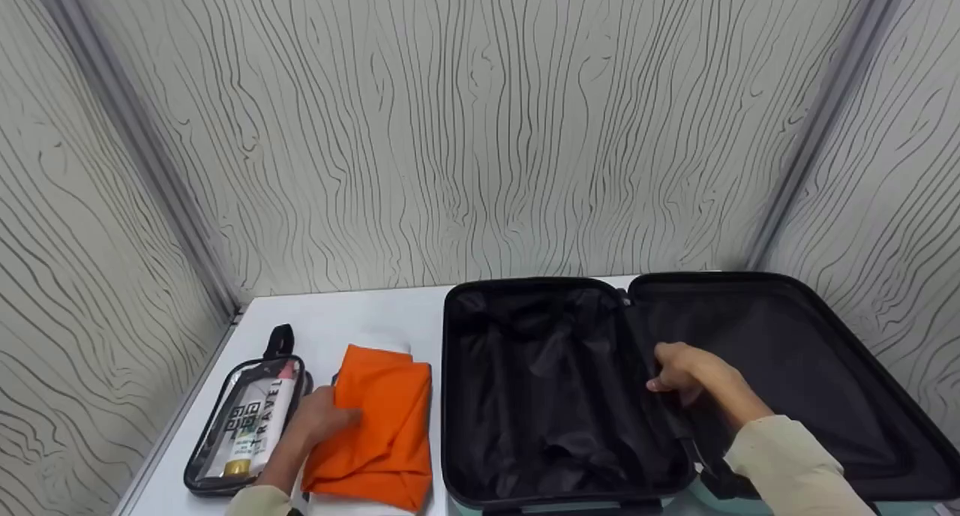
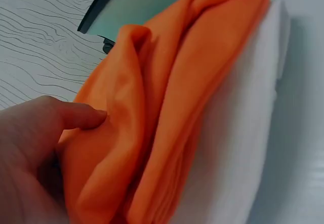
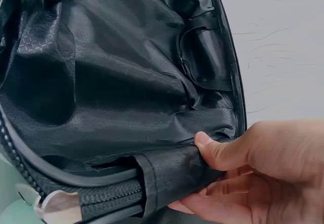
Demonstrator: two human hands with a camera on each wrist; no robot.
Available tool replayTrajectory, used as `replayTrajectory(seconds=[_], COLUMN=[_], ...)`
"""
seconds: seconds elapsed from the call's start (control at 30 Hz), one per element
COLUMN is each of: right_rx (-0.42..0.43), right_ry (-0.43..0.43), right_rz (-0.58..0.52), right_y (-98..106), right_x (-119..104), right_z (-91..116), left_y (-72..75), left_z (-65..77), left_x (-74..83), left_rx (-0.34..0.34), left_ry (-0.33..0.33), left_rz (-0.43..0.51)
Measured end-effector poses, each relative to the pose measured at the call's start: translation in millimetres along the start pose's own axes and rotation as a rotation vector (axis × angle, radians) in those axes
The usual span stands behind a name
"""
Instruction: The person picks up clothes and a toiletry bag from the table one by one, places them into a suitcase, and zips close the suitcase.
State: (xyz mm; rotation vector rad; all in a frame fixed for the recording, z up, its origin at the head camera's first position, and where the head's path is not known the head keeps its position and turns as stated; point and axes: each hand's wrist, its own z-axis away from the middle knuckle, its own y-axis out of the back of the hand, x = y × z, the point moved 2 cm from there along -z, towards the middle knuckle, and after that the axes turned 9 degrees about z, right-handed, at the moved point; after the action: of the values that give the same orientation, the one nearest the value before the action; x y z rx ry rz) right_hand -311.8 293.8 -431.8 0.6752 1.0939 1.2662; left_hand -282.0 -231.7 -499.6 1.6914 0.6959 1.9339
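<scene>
In the head view an open suitcase [image 1: 544, 396] with black lining lies with its two halves side by side. My right hand [image 1: 686, 373] is at the strip between the halves. The right wrist view shows that hand [image 3: 253, 176] pinching the black fabric edge [image 3: 174, 173], thumb on top and fingers below. To the left lies a folded orange cloth [image 1: 379, 426] on a white folded cloth [image 2: 230, 148]. My left hand [image 1: 322, 418] grips the orange cloth's left side. The left wrist view shows its thumb on top; the other fingers are mostly hidden.
A clear travel pouch [image 1: 251, 426] holding tubes lies left of the orange cloth on the white table [image 1: 300, 310]. Patterned panels [image 1: 487, 126] stand behind and at both sides. A metal zip pull [image 3: 61, 206] hangs at the suitcase edge.
</scene>
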Motion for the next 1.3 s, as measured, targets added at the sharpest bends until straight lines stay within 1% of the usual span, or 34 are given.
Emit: replayTrajectory(seconds=[0.03,0.13,0.2,0.27,0.33,0.43,0.5,0.6,0.67,0.73,1.03,1.13,1.3], right_rx=[0.002,-0.002,-0.002,-0.010,-0.018,-0.032,-0.031,-0.027,-0.027,-0.030,-0.040,-0.037,-0.016], right_ry=[0.004,-0.002,-0.005,-0.003,-0.002,-0.007,-0.011,-0.019,-0.027,-0.033,-0.039,-0.046,-0.038], right_rz=[0.007,-0.004,-0.017,-0.040,-0.053,-0.062,-0.053,-0.042,-0.037,-0.040,-0.056,-0.058,-0.036], right_y=[0.7,0.6,-0.4,-2.7,-4.7,-6.6,-5.9,-3.3,-1.4,0.4,1.2,0.2,0.9], right_x=[0.2,0.9,1.9,2.6,2.9,2.1,0.9,-0.8,-2.2,-3.1,-4.5,-4.3,-4.3], right_z=[0.2,0.0,-0.4,-1.0,-1.6,-2.7,-3.3,-4.7,-5.0,-5.3,-2.7,-2.1,-1.0], left_y=[0.6,0.2,-1.3,-2.9,-3.2,-2.0,-1.5,-1.7,-2.7,-3.0,-3.8,-2.5,1.4], left_z=[-0.6,-2.4,-3.1,-3.4,-3.3,-2.8,-2.7,-2.5,-2.4,-1.9,-1.7,0.4,5.8], left_x=[1.7,4.6,4.3,1.5,-1.5,-5.1,-6.3,-6.7,-5.8,-4.7,3.6,8.2,20.3], left_rx=[-0.004,-0.031,-0.058,-0.083,-0.106,-0.131,-0.141,-0.136,-0.125,-0.115,-0.116,-0.120,-0.102], left_ry=[0.001,0.031,0.061,0.107,0.148,0.205,0.218,0.203,0.172,0.155,0.141,0.145,0.115], left_rz=[0.026,0.167,0.262,0.322,0.337,0.315,0.314,0.328,0.356,0.372,0.458,0.453,0.450])
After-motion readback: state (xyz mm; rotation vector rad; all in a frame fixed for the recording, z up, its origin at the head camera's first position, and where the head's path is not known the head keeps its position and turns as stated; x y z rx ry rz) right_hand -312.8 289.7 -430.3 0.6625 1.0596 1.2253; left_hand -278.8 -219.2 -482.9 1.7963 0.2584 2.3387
